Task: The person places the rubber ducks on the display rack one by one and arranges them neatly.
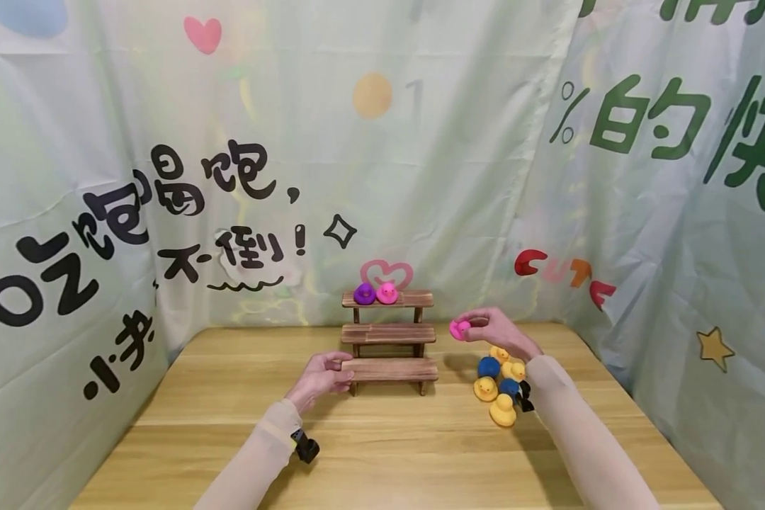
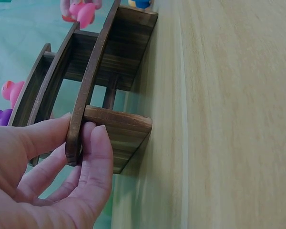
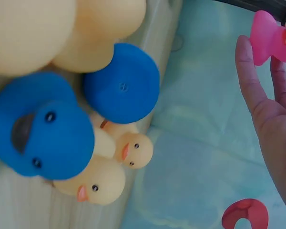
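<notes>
A three-tier wooden shelf (image 1: 389, 369) stands on the table near the back curtain. My left hand (image 1: 319, 379) grips the left end of its lowest board, thumb on one face and fingers on the other in the left wrist view. To the right of the shelf, my right hand (image 1: 499, 331) holds a pink rubber duck (image 1: 460, 330) in the air by its fingers. On the top tier sit a purple duck (image 1: 365, 294) and another pink duck (image 1: 387, 292), side by side. The middle and lowest tiers carry no ducks.
Below my right forearm lies a cluster of several yellow ducks (image 1: 503, 411) and blue ducks (image 1: 488, 367), one blue one showing its flat base (image 3: 124, 85). A printed curtain (image 1: 370, 177) encloses the wooden table (image 1: 382, 453) at the back and sides.
</notes>
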Available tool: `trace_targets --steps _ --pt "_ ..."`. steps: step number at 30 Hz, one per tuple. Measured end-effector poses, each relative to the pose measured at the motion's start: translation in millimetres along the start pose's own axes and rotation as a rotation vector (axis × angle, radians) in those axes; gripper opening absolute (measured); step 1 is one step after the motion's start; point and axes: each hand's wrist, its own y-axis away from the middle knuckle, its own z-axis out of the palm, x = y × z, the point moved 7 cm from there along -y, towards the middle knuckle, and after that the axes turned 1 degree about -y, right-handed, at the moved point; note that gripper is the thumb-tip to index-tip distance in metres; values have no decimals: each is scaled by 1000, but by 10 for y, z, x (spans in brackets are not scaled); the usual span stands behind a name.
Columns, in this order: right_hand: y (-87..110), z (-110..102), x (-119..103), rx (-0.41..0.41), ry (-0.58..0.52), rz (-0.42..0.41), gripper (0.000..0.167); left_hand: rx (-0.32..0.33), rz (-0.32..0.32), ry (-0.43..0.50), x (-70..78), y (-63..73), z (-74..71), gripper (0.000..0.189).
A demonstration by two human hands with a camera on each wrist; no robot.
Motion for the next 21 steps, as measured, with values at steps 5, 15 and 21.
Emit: trace_targets --steps 5,15,21 --pt "-36 10 -59 1 -45 -13 47 -7 11 2 30 7 -1 45" --pt "-72 -9 -168 52 -71 -48 43 0 17 3 4 -15 11 44" --pt "-82 5 -273 109 -38 -53 45 6 15 3 2 -27 7 43"
